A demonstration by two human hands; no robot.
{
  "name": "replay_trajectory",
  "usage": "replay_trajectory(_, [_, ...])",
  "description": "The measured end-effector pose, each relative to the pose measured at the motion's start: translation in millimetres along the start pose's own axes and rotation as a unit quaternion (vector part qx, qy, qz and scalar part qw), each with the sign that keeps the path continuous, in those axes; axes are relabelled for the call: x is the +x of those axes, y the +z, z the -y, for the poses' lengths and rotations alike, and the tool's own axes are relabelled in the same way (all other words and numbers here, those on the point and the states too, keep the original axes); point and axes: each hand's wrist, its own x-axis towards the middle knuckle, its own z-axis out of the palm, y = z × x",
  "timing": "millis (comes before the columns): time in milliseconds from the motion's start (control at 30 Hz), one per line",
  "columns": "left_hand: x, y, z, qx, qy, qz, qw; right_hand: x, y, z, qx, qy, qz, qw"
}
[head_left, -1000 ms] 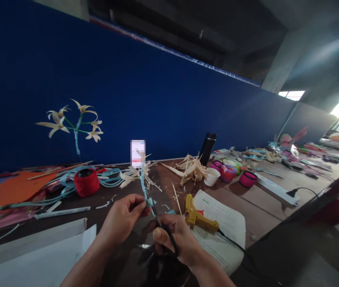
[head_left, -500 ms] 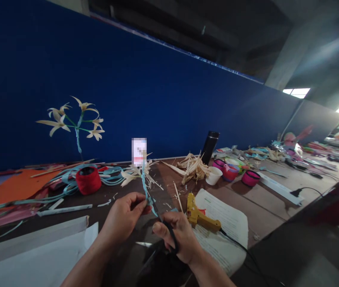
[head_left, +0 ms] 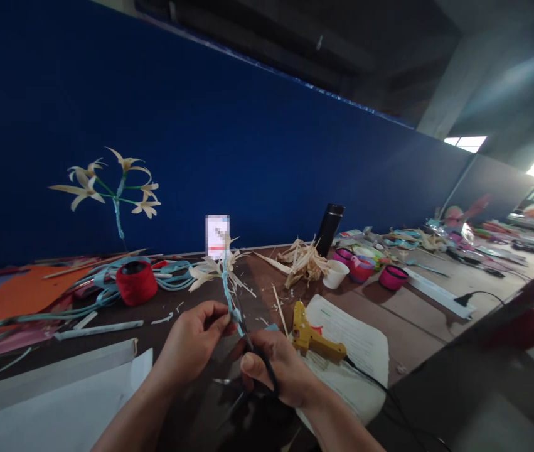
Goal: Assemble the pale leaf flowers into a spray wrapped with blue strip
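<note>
My left hand (head_left: 191, 342) pinches the light-blue wrapped stem of a handmade flower (head_left: 222, 273) with pale straw petals, held upright over the dark table (head_left: 191, 408). My right hand (head_left: 278, 373) grips black-handled scissors (head_left: 255, 351), whose blades reach up to the lower end of the stem beside my left fingertips. A yellow glue gun (head_left: 311, 336) lies just right of my right hand on a printed sheet of paper (head_left: 356, 342).
A red spool (head_left: 135, 282) and blue strips (head_left: 83, 298) lie at the left, below a finished flower sprig (head_left: 116, 188) against the blue wall. Straw scraps (head_left: 302, 260), a black flask (head_left: 329, 229), a white cup (head_left: 334, 274) and pink bowls (head_left: 391, 277) stand further back. White card (head_left: 59, 408) lies at the near left.
Both hands stay on the stem and the scissors with only slight shifts. The view has drifted a little.
</note>
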Motion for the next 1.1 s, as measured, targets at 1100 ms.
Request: replay_trajectory(1100, [-3.8, -0.3, -6.5, 0.063, 0.031, -0.020, 0.997, 5.5, -2.0, -11.9, -0.036, 0.040, -0.066, 0.996])
